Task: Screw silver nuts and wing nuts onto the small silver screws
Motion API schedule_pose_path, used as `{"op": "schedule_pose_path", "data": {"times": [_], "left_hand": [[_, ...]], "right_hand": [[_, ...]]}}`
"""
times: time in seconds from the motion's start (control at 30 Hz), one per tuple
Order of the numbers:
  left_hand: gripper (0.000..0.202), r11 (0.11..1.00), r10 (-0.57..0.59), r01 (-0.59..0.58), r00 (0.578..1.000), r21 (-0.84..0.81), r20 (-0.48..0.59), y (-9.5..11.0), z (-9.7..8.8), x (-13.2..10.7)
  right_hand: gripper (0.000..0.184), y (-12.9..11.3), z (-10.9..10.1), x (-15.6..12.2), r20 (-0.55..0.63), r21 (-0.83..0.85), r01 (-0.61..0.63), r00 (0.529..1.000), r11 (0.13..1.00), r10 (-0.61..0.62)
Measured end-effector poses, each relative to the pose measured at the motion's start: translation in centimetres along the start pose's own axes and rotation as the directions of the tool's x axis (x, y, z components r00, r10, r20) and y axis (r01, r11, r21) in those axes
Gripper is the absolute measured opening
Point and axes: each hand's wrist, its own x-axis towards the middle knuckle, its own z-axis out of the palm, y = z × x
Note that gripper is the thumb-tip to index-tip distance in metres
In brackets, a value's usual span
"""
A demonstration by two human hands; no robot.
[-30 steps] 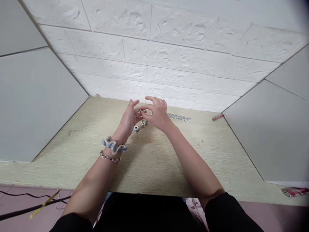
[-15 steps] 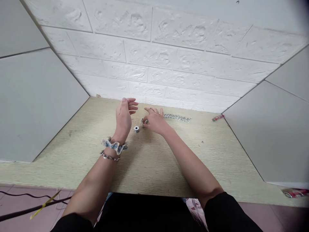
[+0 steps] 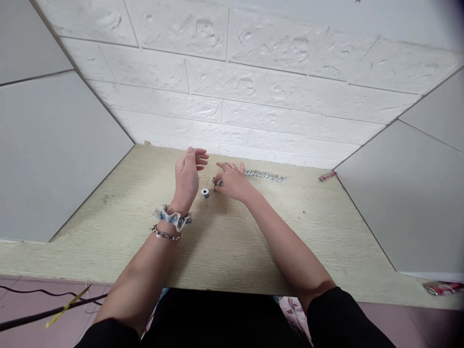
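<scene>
My left hand (image 3: 188,176) is raised on edge above the wooden desk (image 3: 224,232), its fingers spread and loosely curled, holding nothing. A single silver metal nut (image 3: 205,193) lies on the desk just to its right. My right hand (image 3: 234,181) rests low on the desk, thumb and forefinger pinched on a small metal nut (image 3: 218,182) that sits among a little cluster of such parts. A fabric scrunchie and a chain bracelet (image 3: 166,235) circle my left wrist.
A row of several metal bolts (image 3: 266,176) lies behind my right hand near the white brick wall. A red pen-like object (image 3: 326,176) sits at the far right corner. Grey panels wall in the desk on both sides. Another red object (image 3: 440,289) lies at the near right.
A second ago both hands met above the desk around a small metal piece. My right hand has since dropped to the nuts on the desk, while my left hand drew back and opened.
</scene>
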Motion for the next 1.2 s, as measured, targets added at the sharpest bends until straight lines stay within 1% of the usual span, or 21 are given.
{"op": "schedule_pose_path", "data": {"times": [0.2,0.3,0.4,0.53,0.6,0.67,0.73,0.8,0.83,0.87,0.9,0.93,0.97,1.0,1.03,1.07,1.1,1.13,1.17,1.2], "left_hand": [[0.033,1.000,-0.005,0.005,1.000,0.015,-0.004,0.0,0.0,0.0],[0.031,1.000,-0.008,0.008,1.000,0.002,-0.018,0.1,0.1,0.0],[0.027,1.000,0.011,-0.010,1.000,0.029,-0.011,0.1,0.1,0.0],[0.019,0.992,0.063,-0.064,0.998,0.109,0.011,-0.1,0.0,0.0],[0.020,0.983,0.086,-0.090,0.996,0.162,0.032,-0.2,-0.2,-0.1],[0.026,0.970,0.083,-0.097,0.994,0.223,0.075,-0.1,-0.4,-0.2],[0.035,0.949,0.076,-0.119,0.985,0.291,0.156,-0.1,-0.4,-0.6],[0.039,0.923,0.080,-0.177,0.957,0.343,0.277,-0.2,0.2,-1.4],[0.039,0.915,0.073,-0.199,0.938,0.352,0.339,-0.4,0.7,-2.0],[0.040,0.908,0.062,-0.224,0.908,0.354,0.415,-0.6,1.3,-2.9],[0.038,0.901,0.045,-0.252,0.865,0.355,0.500,-1.0,2.0,-3.9],[0.037,0.893,0.032,-0.283,0.816,0.351,0.577,-1.4,2.7,-5.1],[0.036,0.875,0.023,-0.338,0.745,0.347,0.666,-1.9,3.5,-6.4],[0.036,0.803,0.055,-0.501,0.601,0.323,0.797,-2.4,4.2,-7.8],[0.035,0.726,0.088,-0.640,0.450,0.252,0.889,-2.8,4.8,-9.1],[0.037,0.659,0.114,-0.735,0.310,0.162,0.944,-3.3,5.3,-10.4],[0.039,0.601,0.110,-0.793,0.204,0.098,0.973,-3.7,5.8,-11.5],[0.041,0.570,0.105,-0.820,0.131,0.048,0.986,-4.1,6.2,-12.4],[0.043,0.574,0.109,-0.819,0.066,-0.008,0.992,-4.5,6.5,-13.2],[0.043,0.592,0.112,-0.805,0.019,-0.051,0.994,-4.8,6.8,-13.7]], "right_hand": [[0.018,0.0,0.0,0.1,0.001,0.000,0.005,1.000,1.000,-0.005],[0.021,0.1,-0.4,-0.1,-0.031,0.004,0.007,0.999,1.000,-0.006],[0.022,0.3,-1.6,-0.5,-0.110,-0.005,-0.013,0.994,1.000,0.012],[0.024,1.0,-4.4,-1.5,-0.209,0.010,-0.099,0.973,0.995,0.099],[0.024,1.7,-5.9,-2.3,-0.272,0.032,-0.143,0.951,0.989,0.146],[0.023,2.6,-7.1,-3.2,-0.351,0.054,-0.178,0.918,0.983,0.185],[0.021,3.8,-7.7,-4.2,-0.430,0.068,-0.195,0.879,0.978,0.205],[0.019,4.9,-7.5,-5.3,-0.524,0.074,-0.188,0.828,0.979,0.199],[0.019,5.4,-7.2,-5.9,-0.579,0.077,-0.165,0.796,0.983,0.179],[0.020,5.7,-6.7,-6.5,-0.634,0.079,-0.129,0.759,0.988,0.150],[0.021,5.9,-6.0,-7.1,-0.682,0.078,-0.083,0.722,0.994,0.114],[0.022,6.0,-5.3,-7.7,-0.710,0.070,-0.041,0.700,0.997,0.079],[0.022,6.0,-4.5,-8.2,-0.715,0.065,-0.024,0.696,0.998,0.063],[0.023,5.9,-3.8,-8.6,-0.692,0.053,-0.011,0.721,0.999,0.045],[0.025,5.8,-3.1,-9.0,-0.642,0.039,-0.002,0.767,0.999,0.027],[0.027,5.7,-2.5,-9.2,-0.593,0.024,-0.004,0.805,1.000,0.018],[0.027,5.6,-2.0,-9.3,-0.517,0.023,-0.022,0.856,0.999,0.031],[0.025,5.5,-1.6,-9.4,-0.436,0.041,-0.055,0.897,0.998,0.067],[0.023,5.5,-1.3,-9.3,-0.346,0.074,-0.101,0.930,0.992,0.121],[0.023,5.6,-1.0,-9.3,-0.246,0.112,-0.153,0.953,0.982,0.177]]}}
